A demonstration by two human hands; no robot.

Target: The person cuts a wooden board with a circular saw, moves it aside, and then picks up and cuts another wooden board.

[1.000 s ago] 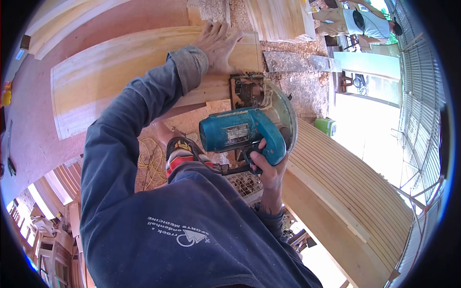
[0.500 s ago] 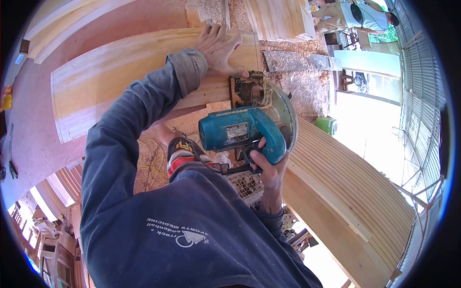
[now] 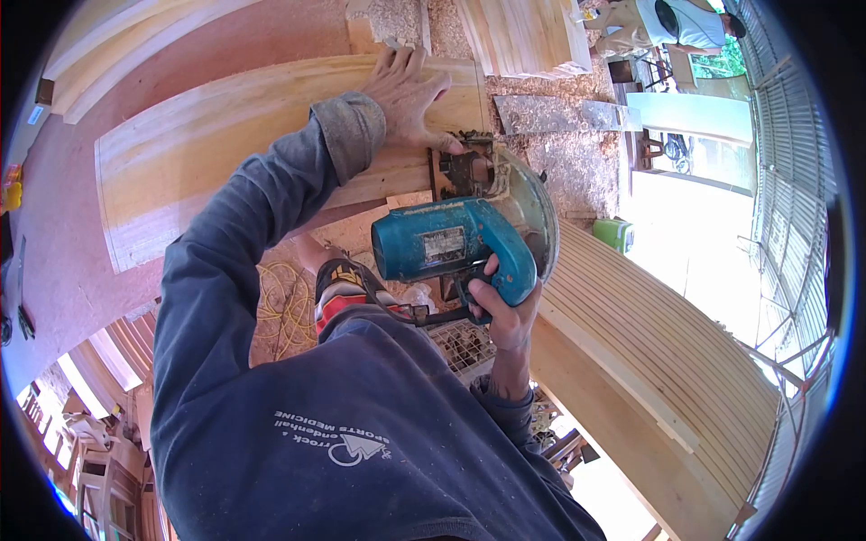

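Note:
A teal circular saw (image 3: 433, 242) rests with its base plate at the right end of a pale wooden board (image 3: 207, 149). My right hand (image 3: 507, 311) is wrapped round the saw's rear handle, fingers at the trigger. The clear-looking, dusty blade guard (image 3: 532, 212) curves along the right side of the saw. Across the board, my left hand (image 3: 401, 99) lies with its fingers apart near the far edge. Its thumb reaches the front of the saw's base plate. The blade itself is hidden from view.
Beneath the board is a reddish table (image 3: 72, 243). A slatted wooden panel (image 3: 667, 316) stands to the right. A yellow cord (image 3: 284, 307) lies coiled near my foot. Sawdust covers the ground around a grey plank (image 3: 559, 115). Another person (image 3: 695, 32) is at the upper right.
Almost nothing differs. My left hand and its thumb have shifted very slightly; the saw and my right hand stay practically in place.

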